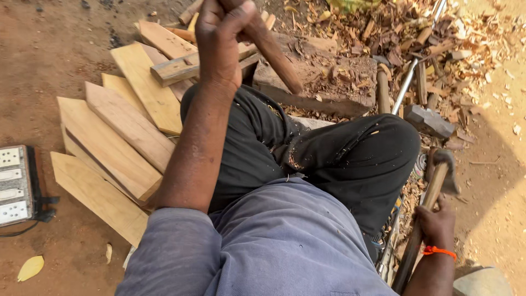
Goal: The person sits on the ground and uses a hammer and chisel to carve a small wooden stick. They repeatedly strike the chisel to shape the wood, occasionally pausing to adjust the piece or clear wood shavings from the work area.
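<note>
Bare reddish ground (66, 44) carries everything here. Largest on it is the fan of pale wooden planks (115, 142) spread toward the ground's left edge, overlapping one another like shingles, with a greyer batten (178, 68) lying across their far ends. Next comes the heavy wooden block (323, 90) near the top middle, its top littered with shavings, and beyond it a wide scatter of wood chips (416, 33) filling the top right corner. A thin metal rod (408, 82) runs diagonally through that scatter. Against the left edge sits a white switch-and-socket board (12, 186), rectangular, set in a dark frame, with a cable trailing off below it. Near the right edge lies a dark hammer head (430, 121).

The person sits cross-legged in the middle. The left hand (219, 44) is raised near the top edge, fingers wrapped fully around a dark wooden stick (276, 57) that slants down toward the block. The right hand (435, 222), an orange thread at its wrist, is closed tight around the pale handle of an axe (433, 192) near the bottom right corner, its metal head pointing away. Smallest, a yellow leaf (30, 267) lies at the bottom left corner.
</note>
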